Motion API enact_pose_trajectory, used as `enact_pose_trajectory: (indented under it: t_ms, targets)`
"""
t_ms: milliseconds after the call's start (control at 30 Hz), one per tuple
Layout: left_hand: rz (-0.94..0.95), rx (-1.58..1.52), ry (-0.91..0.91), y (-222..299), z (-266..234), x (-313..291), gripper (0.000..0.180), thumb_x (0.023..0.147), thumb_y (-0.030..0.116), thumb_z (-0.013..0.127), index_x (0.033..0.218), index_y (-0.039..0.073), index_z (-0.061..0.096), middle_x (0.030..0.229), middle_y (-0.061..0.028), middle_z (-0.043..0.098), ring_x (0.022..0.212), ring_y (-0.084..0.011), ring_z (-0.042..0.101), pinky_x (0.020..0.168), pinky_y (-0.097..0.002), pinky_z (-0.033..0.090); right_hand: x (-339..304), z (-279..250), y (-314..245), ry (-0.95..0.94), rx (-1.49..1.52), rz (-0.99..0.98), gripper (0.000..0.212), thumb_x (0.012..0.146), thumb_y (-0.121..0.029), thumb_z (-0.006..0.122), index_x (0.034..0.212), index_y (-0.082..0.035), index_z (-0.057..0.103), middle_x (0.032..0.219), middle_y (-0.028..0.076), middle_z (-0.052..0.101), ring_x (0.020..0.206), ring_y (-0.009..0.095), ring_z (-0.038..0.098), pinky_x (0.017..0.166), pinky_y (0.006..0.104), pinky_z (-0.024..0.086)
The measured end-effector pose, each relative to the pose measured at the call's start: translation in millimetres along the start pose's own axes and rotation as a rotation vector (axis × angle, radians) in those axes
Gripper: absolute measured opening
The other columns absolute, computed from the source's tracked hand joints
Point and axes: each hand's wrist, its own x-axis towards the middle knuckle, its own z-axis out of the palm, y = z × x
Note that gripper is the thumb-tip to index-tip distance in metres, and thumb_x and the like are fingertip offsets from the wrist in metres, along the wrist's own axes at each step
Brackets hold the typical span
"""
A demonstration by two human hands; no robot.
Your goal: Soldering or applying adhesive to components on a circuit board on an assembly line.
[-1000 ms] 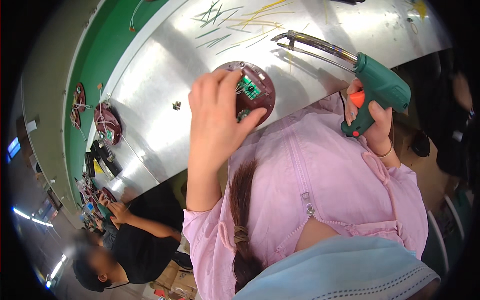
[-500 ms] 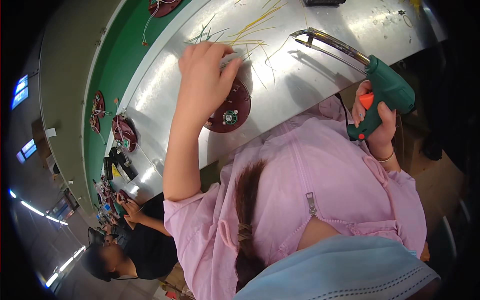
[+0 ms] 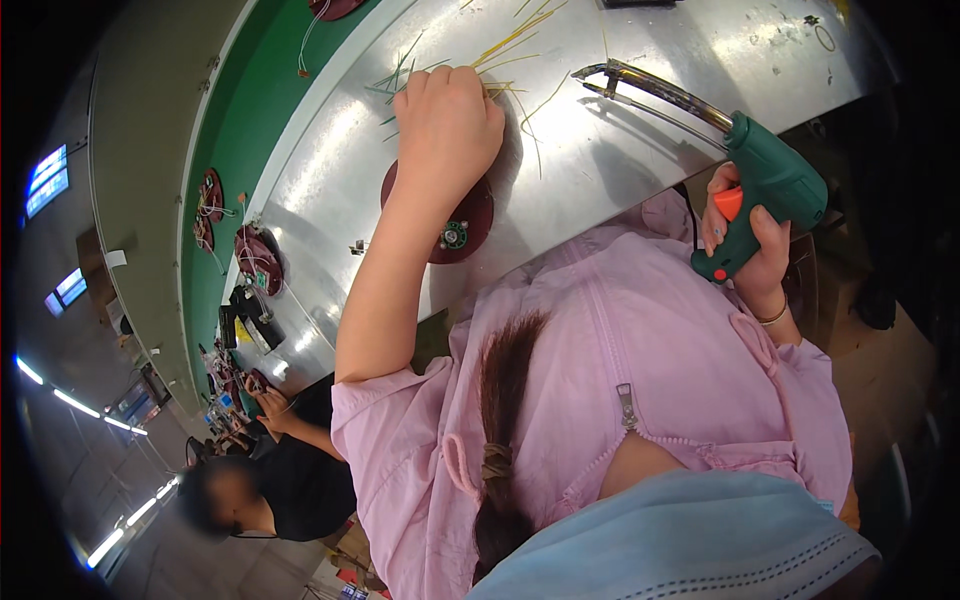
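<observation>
My left hand (image 3: 448,125) reaches out over the shiny metal bench (image 3: 640,150) and closes its fingers on thin yellow and green wires (image 3: 500,60) scattered there. Just under my forearm lies a dark red round disc (image 3: 470,225) with a small green part on it. My right hand (image 3: 745,245) grips the handle of a green soldering gun (image 3: 765,185) near the bench's front edge. Its long metal tip (image 3: 650,85) points left over the bench, apart from the disc.
A green conveyor belt (image 3: 250,130) runs beside the bench, carrying more dark red discs (image 3: 210,195) with wires. Another disc (image 3: 258,258) sits on the bench further left. A person in black (image 3: 290,470) works at the lower left. I wear a pink top and a blue mask.
My left hand let go of the red disc, which now lies on the bench, and reached farther out to the loose wires. The soldering gun stayed in my right hand.
</observation>
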Motion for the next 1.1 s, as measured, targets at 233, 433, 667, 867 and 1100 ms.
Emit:
enact_pose_trajectory:
  t_ms: [233,433,667,867,1100]
  targets:
    - [-0.003,-0.103,0.035,1,-18,1,0.007,0.082,0.007,0.054,0.083,0.001,0.057,0.080,-0.0138,0.061,0.083,-0.0315,0.054,0.079,-0.0421,0.037,1,-4,2,-0.007,0.019,0.001,0.051,0.084,-0.032,0.051,0.112,0.010,0.042,0.095,0.014,0.048,0.057,0.010,0.048,0.045,0.0243,0.042]
    - [0.000,-0.255,0.104,-1,-15,7,0.008,0.084,0.008,0.056,0.088,0.002,0.060,0.078,-0.0130,0.062,0.082,-0.0292,0.056,0.079,-0.0403,0.040,0,-1,1,0.004,0.014,-0.004,0.051,0.084,-0.032,0.050,0.111,0.011,0.042,0.095,0.015,0.048,0.057,0.011,0.048,0.045,0.0243,0.042]
    - [-0.274,-0.706,0.079,6,-24,5,0.015,0.087,0.011,0.055,0.096,-0.001,0.059,0.081,-0.0114,0.063,0.074,-0.0215,0.060,0.068,-0.0316,0.047,3,-13,8,-0.056,0.176,-0.061,0.046,0.084,-0.022,0.049,0.116,0.011,0.043,0.101,0.021,0.051,0.061,0.015,0.052,0.048,0.0284,0.048]
    - [-0.321,-0.453,-0.010,27,-21,-1,0.026,0.083,0.023,0.060,0.088,-0.002,0.057,0.074,-0.0152,0.058,0.069,-0.0290,0.057,0.063,-0.0384,0.046,7,-3,1,0.046,0.055,-0.022,0.051,0.084,-0.032,0.050,0.111,0.010,0.042,0.096,0.014,0.047,0.058,0.010,0.046,0.044,0.0236,0.042]
    - [-0.218,-0.021,-0.010,41,-5,6,0.027,0.075,0.024,0.061,0.076,-0.002,0.056,0.078,-0.0170,0.059,0.075,-0.0337,0.058,0.064,-0.0434,0.048,7,-14,6,-0.048,0.179,-0.048,0.042,0.086,-0.019,0.047,0.115,0.012,0.044,0.102,0.021,0.052,0.061,0.015,0.051,0.048,0.0285,0.049]
